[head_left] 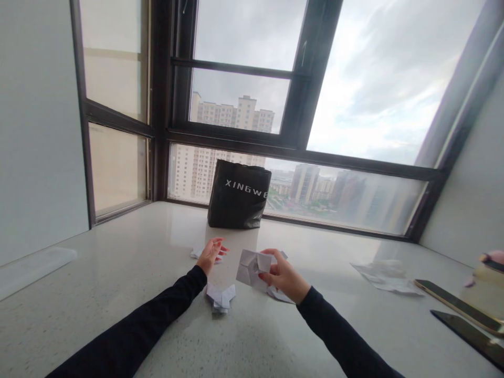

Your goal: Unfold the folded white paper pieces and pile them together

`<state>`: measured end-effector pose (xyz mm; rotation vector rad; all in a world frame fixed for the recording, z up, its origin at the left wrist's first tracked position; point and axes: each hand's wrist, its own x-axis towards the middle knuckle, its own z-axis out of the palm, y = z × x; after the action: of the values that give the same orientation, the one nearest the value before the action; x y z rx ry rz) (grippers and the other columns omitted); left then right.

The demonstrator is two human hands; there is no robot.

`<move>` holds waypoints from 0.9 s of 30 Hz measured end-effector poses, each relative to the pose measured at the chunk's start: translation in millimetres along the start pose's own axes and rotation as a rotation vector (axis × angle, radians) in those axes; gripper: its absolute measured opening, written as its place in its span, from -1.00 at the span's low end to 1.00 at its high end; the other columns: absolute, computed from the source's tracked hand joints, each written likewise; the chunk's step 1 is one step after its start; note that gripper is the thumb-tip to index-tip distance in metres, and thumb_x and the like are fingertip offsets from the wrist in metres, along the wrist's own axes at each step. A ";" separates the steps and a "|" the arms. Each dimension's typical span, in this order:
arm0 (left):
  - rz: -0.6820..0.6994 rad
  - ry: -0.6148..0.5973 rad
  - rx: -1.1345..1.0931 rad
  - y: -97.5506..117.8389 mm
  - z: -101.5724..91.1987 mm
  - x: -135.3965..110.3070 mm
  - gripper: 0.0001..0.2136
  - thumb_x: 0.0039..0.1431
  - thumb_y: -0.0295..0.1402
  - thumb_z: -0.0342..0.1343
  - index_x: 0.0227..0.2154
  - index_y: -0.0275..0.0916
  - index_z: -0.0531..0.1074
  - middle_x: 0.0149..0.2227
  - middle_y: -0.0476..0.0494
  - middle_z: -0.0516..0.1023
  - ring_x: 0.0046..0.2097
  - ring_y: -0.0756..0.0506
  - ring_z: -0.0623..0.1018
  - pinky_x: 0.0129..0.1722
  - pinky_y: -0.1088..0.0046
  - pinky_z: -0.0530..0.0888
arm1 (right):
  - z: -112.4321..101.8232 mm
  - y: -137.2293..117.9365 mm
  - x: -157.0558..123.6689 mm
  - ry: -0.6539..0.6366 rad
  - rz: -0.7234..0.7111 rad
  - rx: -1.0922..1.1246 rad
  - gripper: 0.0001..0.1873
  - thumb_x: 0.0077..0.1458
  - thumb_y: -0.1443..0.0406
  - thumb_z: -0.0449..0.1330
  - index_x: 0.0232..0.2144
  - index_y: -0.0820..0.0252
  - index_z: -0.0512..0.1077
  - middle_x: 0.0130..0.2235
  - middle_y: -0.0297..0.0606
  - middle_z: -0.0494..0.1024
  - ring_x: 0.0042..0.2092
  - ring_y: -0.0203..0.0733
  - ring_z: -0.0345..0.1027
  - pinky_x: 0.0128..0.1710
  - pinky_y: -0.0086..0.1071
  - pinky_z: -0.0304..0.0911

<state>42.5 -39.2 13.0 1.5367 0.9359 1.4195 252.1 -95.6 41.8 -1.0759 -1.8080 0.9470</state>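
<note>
White paper, folded and creased, is what we hold: the folded sheet (247, 266) is pinched between the thumb and fingers of our right hand (277, 272), raised above the speckled tabletop (157, 336) in front of us, with its creased face turned partly our way. Our left hand (213, 255) is empty-looking, its fingers loosely spread and pointing toward the sheet but well short of it. Behind that hand we see a white paper piece (196, 253) on the tabletop, partly covered by the fingers; whether they touch it, we cannot tell. Nearer to us, between our forearms, lies a folded paper shape (221, 298) with pointed corners, just beside our left wrist. Another paper piece (281, 295) shows under our right hand, mostly hidden by it. Beyond both hands a black bag (240, 197) with pale lettering stands upright near the window (252, 139), through which we see tall buildings. Off to our right lie a crumpled whitish sheet (388, 275), a phone (459, 304) and a dark flat device (468, 336), roughly side by side, with a pale rounded object (490, 286) at the edge of view.
</note>
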 end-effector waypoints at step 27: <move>-0.021 -0.122 1.120 -17.1 -23.7 2.0 -0.69 -0.07 -0.18 0.00 -0.23 -0.14 0.36 -0.09 -0.14 0.36 -0.06 -0.22 0.30 -0.11 0.16 0.16 | 9.9 -29.8 -30.6 -0.148 -0.063 -1.222 -0.58 -0.20 0.49 0.08 -0.19 0.28 0.31 -0.20 -0.07 0.34 -0.17 -0.06 0.20 -0.21 -0.30 0.12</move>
<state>19.2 -28.8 -1.4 2.3259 1.8148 0.7306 243.5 -136.0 56.4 -1.6247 -2.5628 -0.2652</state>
